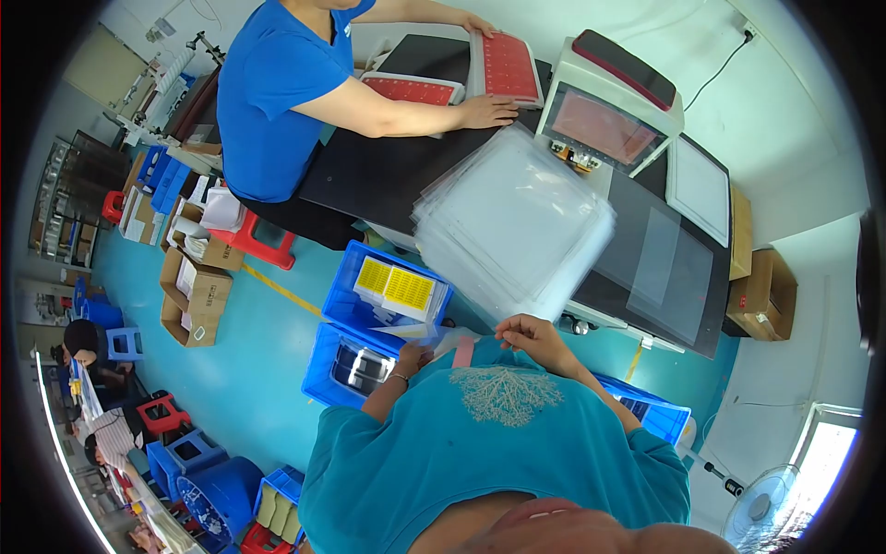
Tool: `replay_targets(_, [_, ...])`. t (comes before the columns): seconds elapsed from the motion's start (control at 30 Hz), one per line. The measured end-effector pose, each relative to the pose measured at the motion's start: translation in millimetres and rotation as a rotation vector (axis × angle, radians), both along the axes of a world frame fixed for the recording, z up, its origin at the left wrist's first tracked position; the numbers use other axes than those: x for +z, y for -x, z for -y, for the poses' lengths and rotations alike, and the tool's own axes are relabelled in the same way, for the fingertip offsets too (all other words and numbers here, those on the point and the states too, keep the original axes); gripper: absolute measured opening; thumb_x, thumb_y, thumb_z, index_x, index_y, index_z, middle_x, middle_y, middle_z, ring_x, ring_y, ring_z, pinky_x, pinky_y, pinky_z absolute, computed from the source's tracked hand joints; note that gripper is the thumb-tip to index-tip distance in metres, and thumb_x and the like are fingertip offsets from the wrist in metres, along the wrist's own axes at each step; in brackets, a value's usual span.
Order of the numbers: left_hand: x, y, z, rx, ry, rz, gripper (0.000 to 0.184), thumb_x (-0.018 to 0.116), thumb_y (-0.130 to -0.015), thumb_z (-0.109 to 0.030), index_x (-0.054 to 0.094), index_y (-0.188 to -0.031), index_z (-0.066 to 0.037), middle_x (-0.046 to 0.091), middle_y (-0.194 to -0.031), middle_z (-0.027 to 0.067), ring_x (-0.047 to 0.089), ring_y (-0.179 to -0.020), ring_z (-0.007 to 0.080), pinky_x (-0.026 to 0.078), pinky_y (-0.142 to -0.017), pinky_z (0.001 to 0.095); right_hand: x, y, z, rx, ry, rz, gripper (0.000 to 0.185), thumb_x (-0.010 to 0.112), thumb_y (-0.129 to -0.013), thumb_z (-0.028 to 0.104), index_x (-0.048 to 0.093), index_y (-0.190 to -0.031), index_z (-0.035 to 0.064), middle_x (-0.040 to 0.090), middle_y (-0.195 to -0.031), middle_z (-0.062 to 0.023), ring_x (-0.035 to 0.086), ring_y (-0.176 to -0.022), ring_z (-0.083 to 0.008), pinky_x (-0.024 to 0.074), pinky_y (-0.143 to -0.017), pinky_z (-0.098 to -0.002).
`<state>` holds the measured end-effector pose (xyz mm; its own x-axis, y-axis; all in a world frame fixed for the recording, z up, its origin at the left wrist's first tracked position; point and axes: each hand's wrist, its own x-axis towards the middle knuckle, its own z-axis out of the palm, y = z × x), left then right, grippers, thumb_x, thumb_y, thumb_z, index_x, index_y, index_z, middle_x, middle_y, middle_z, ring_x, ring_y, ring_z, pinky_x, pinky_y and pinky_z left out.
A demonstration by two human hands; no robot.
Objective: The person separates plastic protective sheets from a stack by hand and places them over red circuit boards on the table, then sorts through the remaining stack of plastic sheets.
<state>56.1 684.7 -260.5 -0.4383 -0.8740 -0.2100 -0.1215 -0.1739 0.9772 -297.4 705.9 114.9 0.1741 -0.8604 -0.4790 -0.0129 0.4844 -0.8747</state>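
Note:
My left hand (415, 357) is closed on the edge of a thin clear plastic sheet (445, 342), close to my body. A pink strip (463, 352) shows at the sheet's right part. My right hand (535, 338) is raised in front of my chest, its fingers curled together; whether anything is between them I cannot make out. Just beyond my hands, a large stack of clear plastic sheets (517, 222) lies on the black table (369, 175) and juts over its near edge.
A co-worker in a blue shirt (281, 102) handles red-printed sheets (508, 69) across the table. A white machine with a window (604, 120) stands at the back. Blue bins (337, 365) sit beside my left hand, one holding yellow-labelled stacks (395, 284). Another blue bin (660, 415) is at right.

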Motion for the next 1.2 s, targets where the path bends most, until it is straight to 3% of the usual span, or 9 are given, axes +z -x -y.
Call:
replay_targets(0.07, [29.5, 15.6, 7.6, 0.468, -1.026, -0.146, 0.054, 0.058, -0.088, 0.005, 0.042, -0.138, -0.004, 0.065, -0.104, 0.0150, 0.069, -0.080, 0.0276, 0.062, -0.065, 0.0367, -1.6, 0.1, -1.0, 0.000, 0.013, -0.001, 0.024, 0.056, -0.095, 0.013, 0.062, -0.115, 0.0008, 0.068, -0.102, -0.0066, 0.064, -0.090, -0.0127, 0.0496, -0.075, -0.0259])
replay_targets(0.2, [62.5, 27.4, 15.3, 0.496, -0.983, -0.012, 0.055, 0.057, -0.088, 0.005, 0.041, -0.140, -0.005, 0.064, -0.103, 0.0146, 0.069, -0.081, 0.0265, 0.062, -0.065, 0.0356, -1.4, -1.5, -2.6, -0.009, 0.040, 0.018, 0.024, 0.057, -0.095, 0.014, 0.062, -0.115, 0.0006, 0.068, -0.103, -0.0069, 0.064, -0.090, -0.0130, 0.0502, -0.076, -0.0264])
replay_targets(0.67, [45.7, 22.4, -0.8, 0.522, -0.922, -0.041, 0.057, 0.054, -0.090, 0.001, 0.034, -0.143, -0.006, 0.066, -0.110, 0.0155, 0.068, -0.089, 0.0292, 0.061, -0.073, 0.0403, 0.5, -5.2, 3.4, 0.051, 0.030, -0.013, 0.023, 0.057, -0.095, 0.014, 0.062, -0.115, 0.0016, 0.068, -0.104, -0.0074, 0.065, -0.091, -0.0135, 0.0503, -0.077, -0.0279])
replay_targets(0.97, [40.9, 22.5, -2.2, 0.585, -0.996, -0.109, 0.064, 0.060, -0.085, 0.005, 0.035, -0.143, -0.005, 0.066, -0.099, 0.0186, 0.069, -0.075, 0.0282, 0.061, -0.062, 0.0362, -6.7, -4.3, 6.7, 0.082, 0.040, 0.010, 0.023, 0.058, -0.096, 0.015, 0.062, -0.115, 0.0022, 0.068, -0.105, -0.0075, 0.065, -0.090, -0.0131, 0.0497, -0.077, -0.0273])
replay_targets(1.2, [48.7, 26.1, -5.2, 0.612, -0.985, -0.081, 0.064, 0.064, -0.084, 0.005, 0.038, -0.142, -0.002, 0.065, -0.096, 0.0172, 0.069, -0.074, 0.0269, 0.061, -0.061, 0.0364, -8.7, -3.4, 8.9, 0.103, 0.036, 0.013, 0.023, 0.058, -0.096, 0.015, 0.062, -0.115, 0.0026, 0.068, -0.105, -0.0070, 0.065, -0.090, -0.0129, 0.0495, -0.076, -0.0273])
